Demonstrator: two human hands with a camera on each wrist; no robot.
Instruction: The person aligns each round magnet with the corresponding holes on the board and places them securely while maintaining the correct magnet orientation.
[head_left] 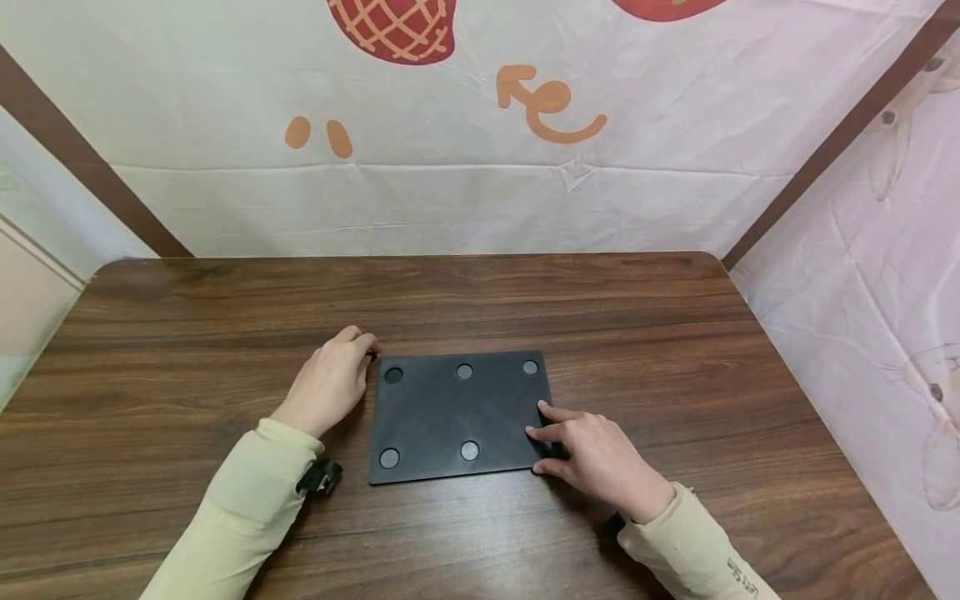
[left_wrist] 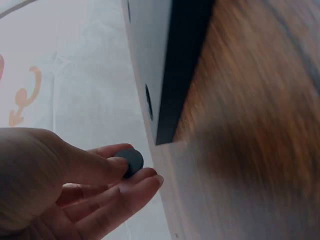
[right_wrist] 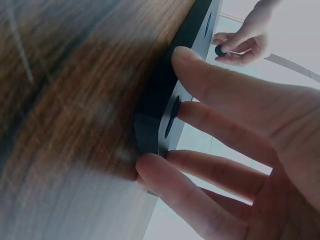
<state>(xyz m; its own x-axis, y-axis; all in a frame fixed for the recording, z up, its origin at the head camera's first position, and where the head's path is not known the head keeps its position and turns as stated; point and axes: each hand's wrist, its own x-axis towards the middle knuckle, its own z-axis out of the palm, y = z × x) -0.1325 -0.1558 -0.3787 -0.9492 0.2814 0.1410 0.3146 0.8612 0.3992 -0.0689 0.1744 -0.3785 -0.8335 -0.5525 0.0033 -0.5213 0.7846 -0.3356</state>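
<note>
A flat black rectangular board (head_left: 431,417) lies on the table, with round recesses along its two long sides. Grey discs show in several of them, while the far-left recess (head_left: 393,376) looks darker. Beyond that corner, my left hand (head_left: 324,379) pinches a small dark round disc (left_wrist: 133,162) between thumb and fingers, just off the board's edge. My right hand (head_left: 596,454) grips the near-right corner. Its thumb presses the near edge, one fingertip sits at the round recess (right_wrist: 172,117) there, and other fingers reach the right edge. In the head view this hand hides that recess.
The brown wood-grain table (head_left: 637,333) extends around the board on all sides. A white curtain (head_left: 450,208) with red and orange prints hangs behind its far edge. Dark wrist straps (head_left: 318,477) sit at both sleeves.
</note>
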